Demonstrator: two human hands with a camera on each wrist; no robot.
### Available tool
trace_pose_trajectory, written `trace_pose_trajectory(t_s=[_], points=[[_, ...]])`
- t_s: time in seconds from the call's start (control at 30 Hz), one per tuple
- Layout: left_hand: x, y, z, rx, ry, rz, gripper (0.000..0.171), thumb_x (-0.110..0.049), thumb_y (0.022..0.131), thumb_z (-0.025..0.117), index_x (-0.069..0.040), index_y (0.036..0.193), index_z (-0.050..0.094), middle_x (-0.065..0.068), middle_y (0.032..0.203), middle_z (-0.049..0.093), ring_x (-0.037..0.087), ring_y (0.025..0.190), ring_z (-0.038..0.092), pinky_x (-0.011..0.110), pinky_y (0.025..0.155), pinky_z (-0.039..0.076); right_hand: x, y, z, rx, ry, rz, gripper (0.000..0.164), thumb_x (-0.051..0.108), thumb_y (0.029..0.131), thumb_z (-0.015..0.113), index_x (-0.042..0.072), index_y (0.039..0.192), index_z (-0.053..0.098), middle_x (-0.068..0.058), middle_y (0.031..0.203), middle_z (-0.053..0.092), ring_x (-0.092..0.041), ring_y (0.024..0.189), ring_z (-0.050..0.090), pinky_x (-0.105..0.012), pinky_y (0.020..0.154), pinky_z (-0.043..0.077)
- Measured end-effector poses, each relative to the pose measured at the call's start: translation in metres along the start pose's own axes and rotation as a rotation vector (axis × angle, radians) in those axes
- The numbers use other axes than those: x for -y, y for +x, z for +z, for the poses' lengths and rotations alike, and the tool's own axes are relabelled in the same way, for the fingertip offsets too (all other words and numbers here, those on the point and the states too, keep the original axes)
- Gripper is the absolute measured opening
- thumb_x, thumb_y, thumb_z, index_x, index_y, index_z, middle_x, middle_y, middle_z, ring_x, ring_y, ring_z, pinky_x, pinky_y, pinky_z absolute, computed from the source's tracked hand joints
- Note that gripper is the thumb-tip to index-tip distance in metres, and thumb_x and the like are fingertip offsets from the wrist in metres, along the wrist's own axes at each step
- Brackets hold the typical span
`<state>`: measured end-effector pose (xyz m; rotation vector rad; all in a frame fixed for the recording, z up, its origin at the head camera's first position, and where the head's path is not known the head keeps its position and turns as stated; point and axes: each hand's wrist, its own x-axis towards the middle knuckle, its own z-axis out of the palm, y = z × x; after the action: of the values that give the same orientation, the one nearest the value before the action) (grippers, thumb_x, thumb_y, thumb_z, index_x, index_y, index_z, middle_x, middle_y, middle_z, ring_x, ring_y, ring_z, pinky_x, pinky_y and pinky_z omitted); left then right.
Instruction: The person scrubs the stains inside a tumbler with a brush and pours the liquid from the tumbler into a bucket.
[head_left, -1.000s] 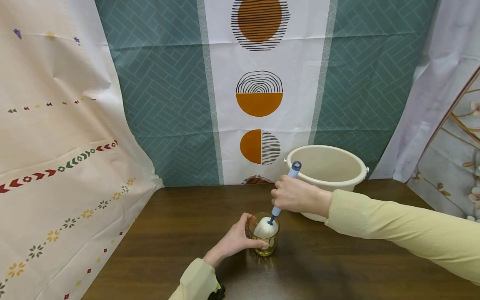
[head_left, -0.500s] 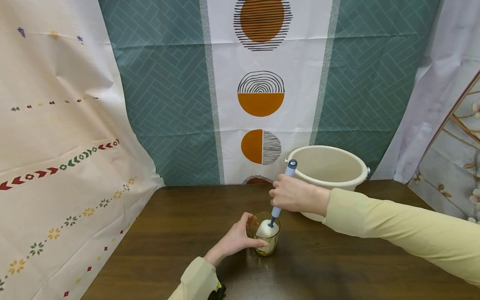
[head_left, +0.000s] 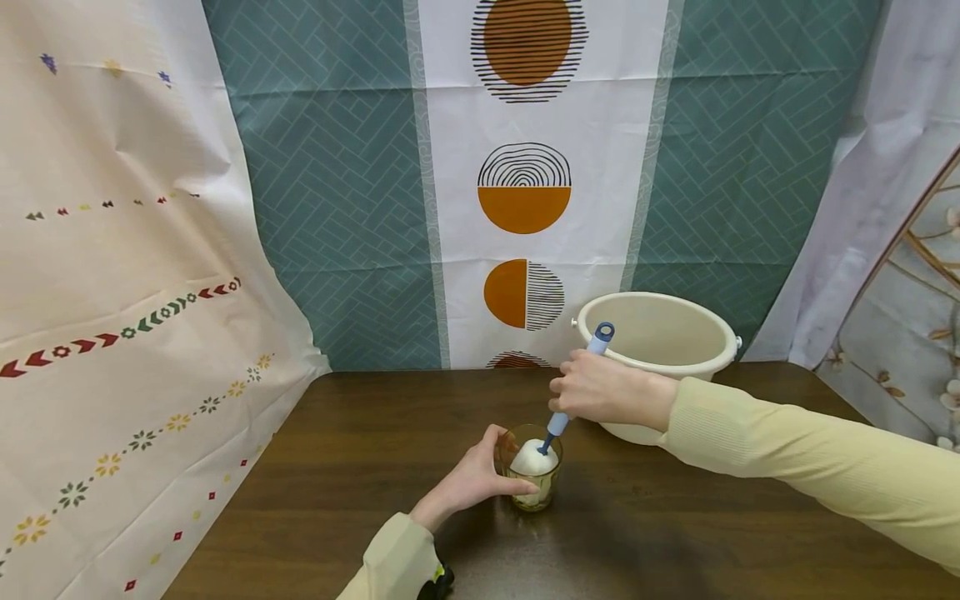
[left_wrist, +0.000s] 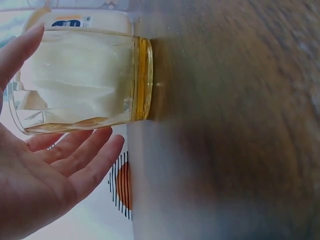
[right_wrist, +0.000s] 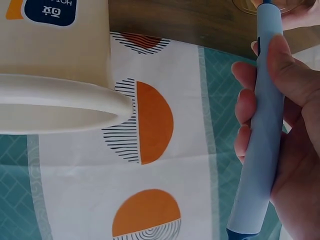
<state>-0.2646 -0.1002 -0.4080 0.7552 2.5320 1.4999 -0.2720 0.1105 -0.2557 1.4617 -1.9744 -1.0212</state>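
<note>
My left hand [head_left: 471, 479] holds an amber-tinted drinking glass [head_left: 534, 500] upright on the table, thumb on the near side and fingers round the far side. Inside the glass sits the white sponge head [head_left: 532, 457] of a cup brush, which fills much of it in the left wrist view. My right hand [head_left: 611, 388] grips the brush's light-blue handle [right_wrist: 265, 125], its fingers wrapped round and the thumb lying along it. The handle leans to the right, with its dark-blue loop end sticking out above the fist.
A cream bucket [head_left: 667, 367] stands at the back right, just behind my right hand and forearm. The brown wooden table [head_left: 375, 467] ends at a patterned cloth backdrop [head_left: 345, 208]. Another printed cloth [head_left: 135, 333] hangs along the left side.
The brush handle first straightened slightly, then tilted further right as my right hand shifted right. The sponge head stays in the glass; my left hand keeps its hold.
</note>
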Motion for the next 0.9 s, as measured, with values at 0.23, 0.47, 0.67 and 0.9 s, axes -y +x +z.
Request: trace_pose_trajectory(t_s=[0.23,0.47,0.67,0.9], points=[[-0.027,-0.009,-0.004,0.003,-0.005,0.008,0.059,-0.019,0.071,0.077,0.000,0.112,0.039,0.009,0.100,0.050,0.022,0.083,0.048,0.034,0.067,0.041,-0.002,-0.003,0.002,-0.041,0.009,0.028,0.007,0.021,0.074,0.073,0.024,0.078,0.067,0.006,0.067,0.055,-0.016,0.055,0.050,-0.027,0.053,0.036],[-0.043,-0.014,-0.007,-0.003,-0.001,-0.004,0.058,-0.019,0.072,0.077,0.003,0.110,0.039,0.010,0.099,0.050,0.023,0.087,0.050,0.036,0.073,0.040,-0.006,-0.005,-0.003,-0.053,-0.003,0.055,0.008,0.020,0.073,0.074,0.021,0.077,0.067,0.003,0.066,0.055,-0.017,0.056,0.050,-0.028,0.055,0.038],[-0.041,-0.014,-0.006,-0.008,-0.007,0.001,0.056,-0.017,0.071,0.077,0.001,0.108,0.039,0.009,0.098,0.051,0.025,0.089,0.051,0.037,0.074,0.040,-0.006,-0.006,-0.009,-0.041,-0.016,0.077,0.008,0.020,0.073,0.074,0.021,0.077,0.067,0.003,0.066,0.054,-0.017,0.057,0.050,-0.028,0.057,0.039],[-0.016,-0.004,-0.001,-0.013,-0.006,0.012,0.057,-0.021,0.070,0.079,-0.004,0.107,0.039,0.004,0.094,0.053,0.018,0.087,0.052,0.037,0.074,0.040,-0.004,-0.005,-0.013,-0.041,-0.038,0.090,0.007,0.022,0.073,0.073,0.020,0.073,0.066,0.002,0.065,0.053,-0.018,0.056,0.049,-0.029,0.056,0.038]])
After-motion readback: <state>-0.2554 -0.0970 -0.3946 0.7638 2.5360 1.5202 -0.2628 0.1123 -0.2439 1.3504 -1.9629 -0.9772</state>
